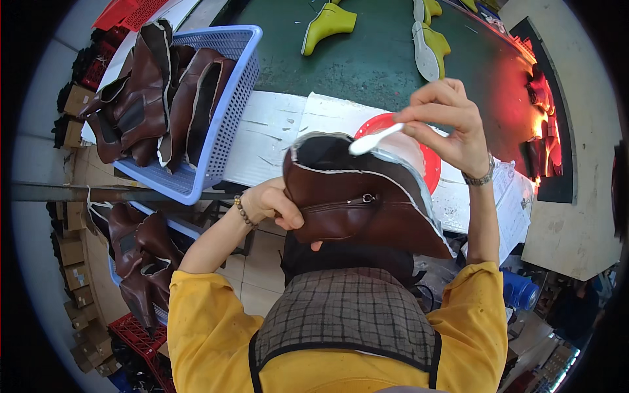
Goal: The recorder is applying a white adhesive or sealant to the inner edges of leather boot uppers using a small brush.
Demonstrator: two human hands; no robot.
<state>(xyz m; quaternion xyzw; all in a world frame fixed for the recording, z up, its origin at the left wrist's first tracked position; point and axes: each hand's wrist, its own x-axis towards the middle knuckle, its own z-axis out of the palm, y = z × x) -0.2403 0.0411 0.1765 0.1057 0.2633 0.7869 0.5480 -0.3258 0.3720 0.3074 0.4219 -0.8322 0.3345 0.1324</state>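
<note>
My left hand (274, 204) grips the closed end of a brown leather boot upper (354, 219), its thumb on the outside. A short zip runs along the upper's side, and its dark lining shows at the open edge facing away from me. Between the thumb and fingers of my right hand (445, 118) is a white plastic spoon (375, 139). The spoon's rounded end hangs at the upper's pale-edged opening; whether it touches the lining I cannot tell. Behind the upper, partly hidden by it, sits a red dish (430, 171) with something whitish inside.
A blue basket (226, 114) full of brown boot uppers stands at the left; another pile of uppers (141, 255) lies below it. White board (265, 141) covers the near table edge. Yellow-green boot forms (331, 27) rest on the green belt, beside a red-glowing heater (524, 118).
</note>
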